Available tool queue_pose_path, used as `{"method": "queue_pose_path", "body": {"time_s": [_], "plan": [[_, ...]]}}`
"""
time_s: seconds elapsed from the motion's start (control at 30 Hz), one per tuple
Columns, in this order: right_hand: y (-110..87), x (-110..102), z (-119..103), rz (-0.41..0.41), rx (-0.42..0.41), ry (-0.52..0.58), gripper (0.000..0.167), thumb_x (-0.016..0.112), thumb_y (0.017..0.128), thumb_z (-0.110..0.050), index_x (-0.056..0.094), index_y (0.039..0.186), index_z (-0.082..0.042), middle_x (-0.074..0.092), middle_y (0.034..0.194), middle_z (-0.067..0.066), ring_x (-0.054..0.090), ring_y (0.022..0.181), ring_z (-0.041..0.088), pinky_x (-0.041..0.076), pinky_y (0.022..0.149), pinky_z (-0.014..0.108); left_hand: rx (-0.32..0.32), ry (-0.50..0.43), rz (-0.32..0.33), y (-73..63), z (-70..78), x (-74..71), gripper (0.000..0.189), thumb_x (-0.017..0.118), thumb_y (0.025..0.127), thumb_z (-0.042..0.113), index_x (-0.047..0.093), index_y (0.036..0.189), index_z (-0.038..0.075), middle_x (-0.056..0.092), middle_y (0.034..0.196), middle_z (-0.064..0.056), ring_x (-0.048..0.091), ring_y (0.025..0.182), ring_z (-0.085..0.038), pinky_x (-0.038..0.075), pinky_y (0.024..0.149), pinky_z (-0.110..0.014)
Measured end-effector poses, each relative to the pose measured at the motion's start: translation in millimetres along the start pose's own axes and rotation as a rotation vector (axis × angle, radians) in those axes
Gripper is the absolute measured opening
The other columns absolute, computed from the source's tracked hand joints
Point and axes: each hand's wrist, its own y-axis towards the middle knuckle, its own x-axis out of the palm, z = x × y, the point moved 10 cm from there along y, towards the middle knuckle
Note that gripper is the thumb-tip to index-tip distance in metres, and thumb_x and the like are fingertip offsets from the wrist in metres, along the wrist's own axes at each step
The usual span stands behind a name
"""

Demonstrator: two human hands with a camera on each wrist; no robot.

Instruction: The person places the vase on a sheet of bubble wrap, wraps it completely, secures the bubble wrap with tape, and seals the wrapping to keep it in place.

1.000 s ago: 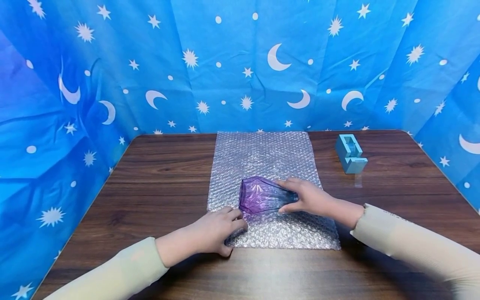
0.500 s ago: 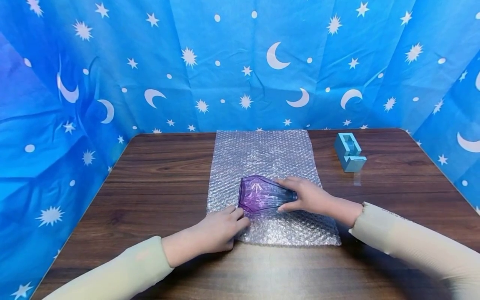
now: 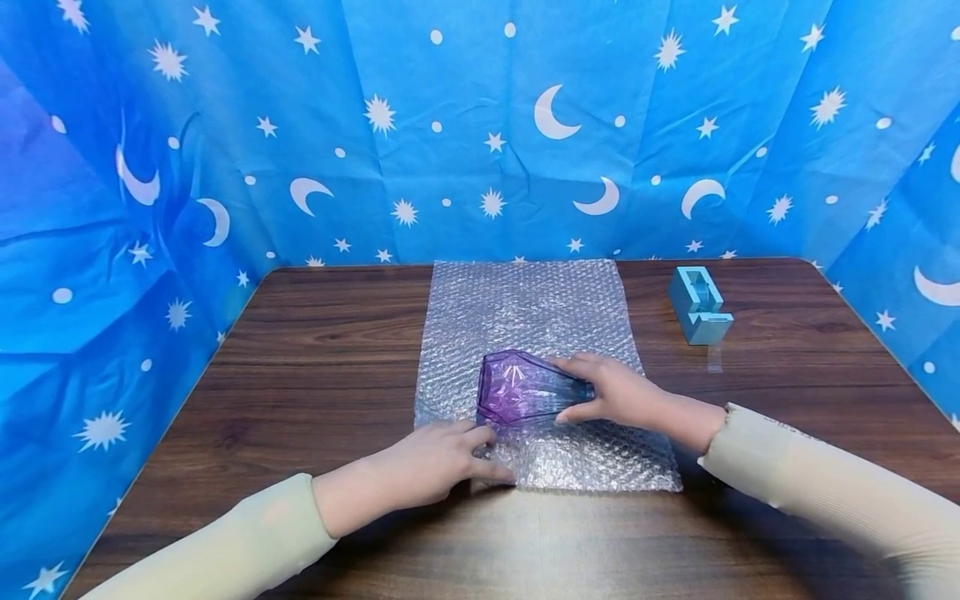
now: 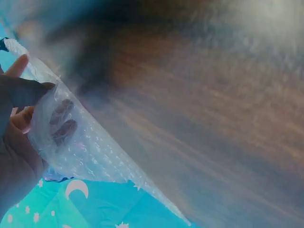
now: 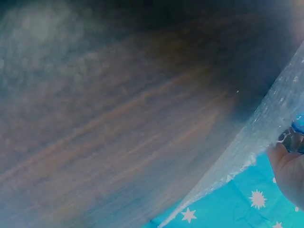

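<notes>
A faceted glass vase, purple fading to smoky blue, lies on its side on a sheet of bubble wrap. My right hand grips its narrow neck end, thumb on the near side and fingers on the far side. At the sheet's near left corner, my left hand pinches the edge beside the vase's wide end. The left wrist view shows the bubble wrap lifted between thumb and fingers, some fingers showing through it. In the right wrist view only part of the right hand appears, at the neck.
A light blue tape dispenser stands at the back right of the dark wooden table, a strip of clear tape hanging from its front. Behind and beside the table hangs a blue cloth with white moons and stars.
My left hand has shifted its hold on the near left edge of the bubble wrap, its thumb reaching further right along it. The right hand and the vase have stayed put.
</notes>
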Motion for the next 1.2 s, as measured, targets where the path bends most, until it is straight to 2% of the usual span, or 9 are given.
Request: {"method": "queue_pose_path", "body": {"time_s": [0.1,0.23,0.43,0.57,0.7,0.8,1.0,1.2], "plan": [[0.5,-0.2,0.0,0.0,0.0,-0.002,0.08,0.08,0.087,-0.038,0.049,0.151,-0.004,0.056,0.145,0.029,0.053,0.135,0.049,0.047,0.11,0.062,0.012,-0.009,-0.008,0.0,0.7,-2.8,0.074,0.077,0.079,-0.002,0.065,0.135,0.045,0.061,0.129,0.0,0.064,0.106,-0.014,0.061,0.084,-0.028],[1.2,-0.1,-0.4,0.001,-0.004,-0.008,0.079,0.08,0.086,-0.038,0.049,0.151,-0.004,0.057,0.144,0.028,0.055,0.134,0.048,0.047,0.109,0.061,0.014,-0.02,-0.025,0.3,1.1,-6.0,0.076,0.075,0.077,-0.006,0.066,0.132,0.046,0.059,0.135,0.001,0.064,0.112,-0.016,0.061,0.09,-0.032],[1.3,-0.5,-1.1,0.0,-0.004,-0.005,0.079,0.081,0.086,-0.037,0.05,0.15,-0.003,0.056,0.145,0.029,0.053,0.136,0.049,0.046,0.111,0.062,0.007,0.024,-0.038,0.4,2.8,-8.6,0.065,0.076,0.079,0.002,0.07,0.127,0.046,0.061,0.136,0.002,0.063,0.112,-0.016,0.06,0.091,-0.034],[0.9,-1.5,-2.0,0.001,-0.01,-0.005,0.079,0.081,0.086,-0.036,0.05,0.15,-0.002,0.056,0.145,0.03,0.053,0.136,0.05,0.046,0.11,0.062,0.0,0.018,-0.008,0.7,3.8,-10.3,0.056,0.074,0.083,0.006,0.07,0.128,0.038,0.064,0.126,0.0,0.066,0.106,-0.016,0.061,0.087,-0.033],[1.0,-2.2,-3.0,0.01,-0.025,-0.016,0.079,0.081,0.085,-0.036,0.05,0.15,-0.002,0.058,0.143,0.029,0.056,0.133,0.048,0.048,0.109,0.061,-0.008,0.008,0.006,0.9,3.8,-9.4,0.04,0.071,0.09,0.019,0.07,0.128,0.032,0.067,0.119,-0.001,0.068,0.101,-0.016,0.061,0.084,-0.034],[1.2,-2.4,-3.7,0.011,-0.027,-0.015,0.079,0.081,0.085,-0.036,0.05,0.15,-0.001,0.059,0.142,0.028,0.056,0.132,0.047,0.048,0.109,0.06,-0.007,0.003,0.015,0.8,3.4,-9.4,0.035,0.07,0.093,0.028,0.07,0.128,0.03,0.068,0.115,0.001,0.068,0.099,-0.014,0.06,0.083,-0.033],[1.6,-1.8,-3.8,0.006,-0.021,-0.005,0.079,0.081,0.086,-0.036,0.05,0.15,-0.001,0.059,0.143,0.028,0.055,0.134,0.047,0.047,0.11,0.061,0.037,0.049,0.116,1.0,4.9,-16.9,0.034,0.077,0.089,0.024,0.073,0.123,0.028,0.067,0.099,0.006,0.065,0.084,-0.009,0.057,0.072,-0.022],[1.8,-0.9,-2.4,0.002,0.0,-0.007,0.079,0.081,0.086,-0.037,0.05,0.15,-0.002,0.058,0.144,0.027,0.054,0.135,0.047,0.047,0.111,0.06,0.107,0.175,0.313,3.7,9.9,-34.8,0.025,0.077,0.086,0.016,0.076,0.109,0.025,0.064,0.085,0.009,0.059,0.069,-0.004,0.05,0.059,-0.014]]}}
